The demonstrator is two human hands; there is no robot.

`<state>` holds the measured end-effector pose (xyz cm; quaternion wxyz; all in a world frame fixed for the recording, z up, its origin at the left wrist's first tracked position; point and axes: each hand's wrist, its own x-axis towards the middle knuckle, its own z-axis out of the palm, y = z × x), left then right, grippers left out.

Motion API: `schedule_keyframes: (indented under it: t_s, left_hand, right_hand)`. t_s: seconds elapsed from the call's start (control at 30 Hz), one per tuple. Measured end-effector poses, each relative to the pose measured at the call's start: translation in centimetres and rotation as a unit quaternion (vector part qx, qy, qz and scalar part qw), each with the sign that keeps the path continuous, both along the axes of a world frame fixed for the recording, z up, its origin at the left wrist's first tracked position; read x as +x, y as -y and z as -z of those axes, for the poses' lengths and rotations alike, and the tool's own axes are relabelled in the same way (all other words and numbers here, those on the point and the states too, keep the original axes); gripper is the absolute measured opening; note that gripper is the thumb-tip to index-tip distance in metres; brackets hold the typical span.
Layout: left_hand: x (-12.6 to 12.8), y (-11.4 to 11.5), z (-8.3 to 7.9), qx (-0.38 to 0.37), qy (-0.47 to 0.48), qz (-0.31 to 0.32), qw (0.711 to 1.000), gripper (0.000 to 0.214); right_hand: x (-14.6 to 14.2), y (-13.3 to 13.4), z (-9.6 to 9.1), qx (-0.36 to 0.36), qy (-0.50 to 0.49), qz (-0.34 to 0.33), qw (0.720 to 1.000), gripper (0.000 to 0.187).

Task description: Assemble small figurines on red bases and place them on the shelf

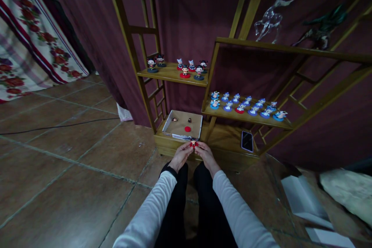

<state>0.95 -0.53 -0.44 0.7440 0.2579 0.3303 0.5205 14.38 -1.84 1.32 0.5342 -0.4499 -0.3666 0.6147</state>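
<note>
Floral curtain (31, 42) far left of the shallow cardboard box (180, 128); black cable (58, 126) on the tiled floor, also left of the box. Wooden shelf (162, 73) above the box: two dark-based chibi figurines (151, 65) at its left end, five more chibi figurines (185, 71) at its right, red and dark bases. Inside the box: small dark-haired piece (174, 119), red disc (187, 129), another small dark piece (190, 120), too small to identify.

Left hand (181, 155), black wristband (171, 171) on the wrist, sits just in front of the box, fingertips gripping the left side of a dark-haired red figurine (193, 142). Figurine is upright at the box's near edge, pinched between both hands. Right hand (205, 154) grips its right side, also with fingertips.

Right of the box: lower shelf (232, 114) with mostly blue-based figurines (228, 105), one red-based; phone (247, 141) lying below that shelf. Up and right of the box, clear glass deer (270, 21), then dark green statuette (322, 31). White carton (303, 197) on the floor, well right of the box.
</note>
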Motion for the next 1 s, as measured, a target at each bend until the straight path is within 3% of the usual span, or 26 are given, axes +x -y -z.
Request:
schedule_keyframes:
  t_s: [0.33,0.63,1.0]
  left_hand:
    - [0.2,0.0,-0.1,0.011,-0.02,-0.016,1.0,0.047]
    - [0.4,-0.3,0.3,0.052,-0.105,-0.061,0.991,0.048]
    - [-0.2,-1.2,0.0,0.101,-0.23,-0.031,0.967,0.043]
  right_hand:
    - [0.1,-0.5,1.4,-0.006,-0.016,-0.008,1.0,0.045]
    - [-0.2,-0.5,0.7,-0.012,-0.02,-0.021,1.0,0.042]
    - [-0.1,-1.2,1.8,-0.024,-0.041,-0.022,0.999,0.041]
